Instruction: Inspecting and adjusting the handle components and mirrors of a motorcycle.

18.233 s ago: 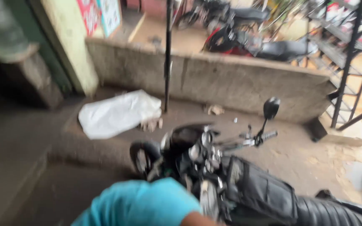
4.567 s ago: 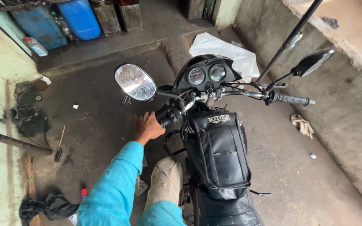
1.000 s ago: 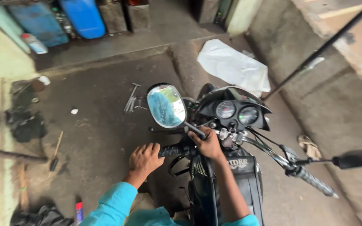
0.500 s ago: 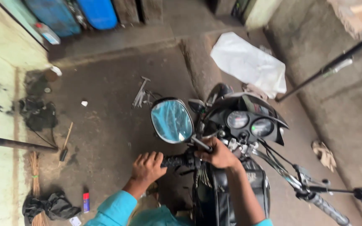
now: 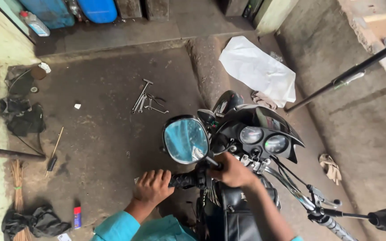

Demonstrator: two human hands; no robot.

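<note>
The left hand [image 5: 152, 187] is wrapped around the black handlebar grip [image 5: 183, 180] of the motorcycle [image 5: 246, 147]. The right hand [image 5: 233, 172] is closed at the base of the round mirror [image 5: 186, 140], gripping its stem. A small red and blue tube [image 5: 77, 217] lies on the floor [image 5: 103, 134] left of the hands; a white sack [image 5: 258, 70] lies beyond the front wheel, and blue containers [image 5: 97, 9] stand along the far edge.
</note>
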